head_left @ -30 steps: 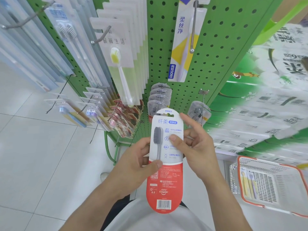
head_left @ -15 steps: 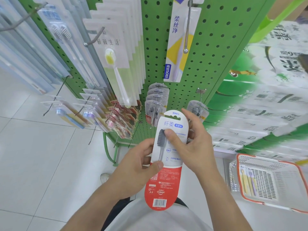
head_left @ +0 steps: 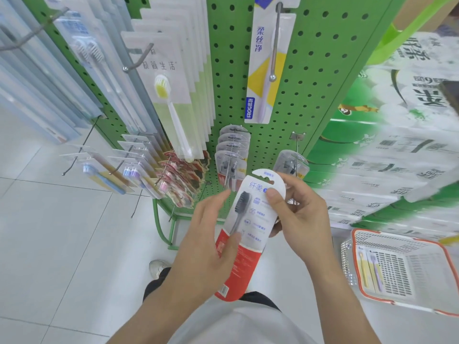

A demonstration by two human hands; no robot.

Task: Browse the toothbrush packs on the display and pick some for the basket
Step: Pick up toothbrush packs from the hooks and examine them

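Over white floor tiles (head_left: 62,232), by the green pegboard (head_left: 310,70), we grip a glossy round-ended pack (head_left: 250,219) with both left hand (head_left: 206,247) and right hand (head_left: 298,219).

the hanging yellow-and-white pack (head_left: 269,68) reads "柔丝净" and "frog"; the yellow-bristle brush pack (head_left: 169,95) reads "极简生活"; the held pack (head_left: 250,219) reads "纤柔".

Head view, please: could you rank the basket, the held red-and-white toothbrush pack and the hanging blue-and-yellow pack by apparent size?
1. basket, partly cut off at the frame edge
2. held red-and-white toothbrush pack
3. hanging blue-and-yellow pack
The two packs look close; the held one is nearer the camera, so their order is unsure.
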